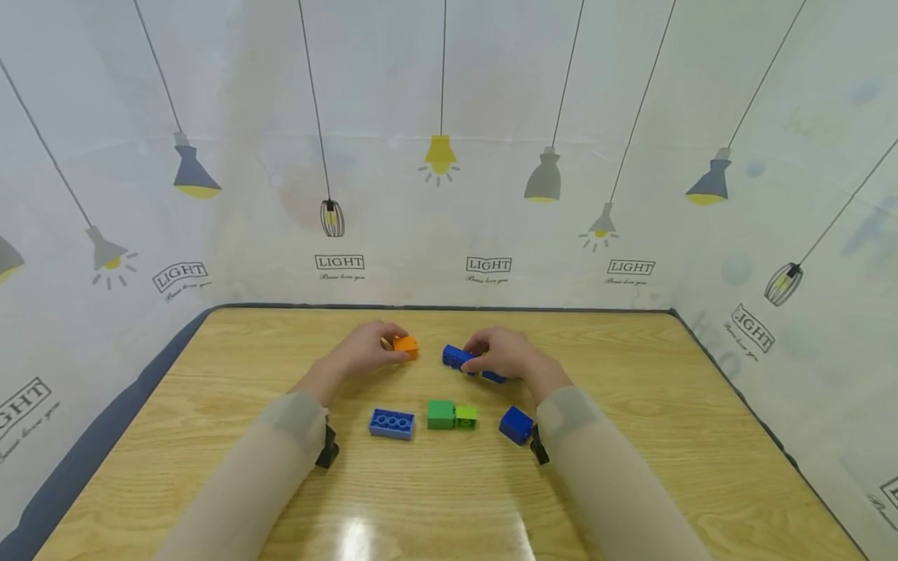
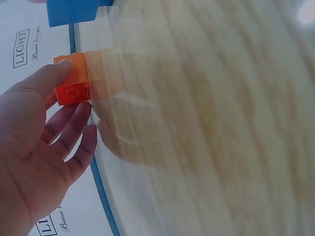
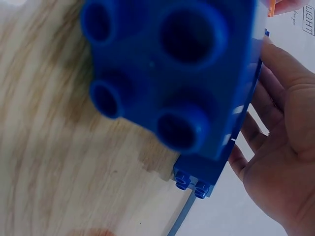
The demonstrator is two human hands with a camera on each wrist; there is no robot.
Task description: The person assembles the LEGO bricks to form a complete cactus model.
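Note:
My left hand (image 1: 368,347) pinches an orange brick (image 1: 405,347) between thumb and fingers at the back of the table. In the left wrist view, the thumb lies on one face of the orange brick (image 2: 74,76). Right of it, my right hand (image 1: 507,353) grips a blue brick (image 1: 457,357). More blue (image 1: 494,377) shows below that hand; whether it is the same piece is hidden. In the right wrist view, the held blue piece (image 3: 206,167) ends in studs, partly behind a nearer blue brick (image 3: 142,69).
Nearer on the wooden table (image 1: 421,499) lie a lighter blue brick (image 1: 391,424), a green brick (image 1: 441,414) touching a lime one (image 1: 466,418), and a dark blue brick (image 1: 517,425) by the right wrist. A printed curtain (image 1: 393,179) stands behind the table.

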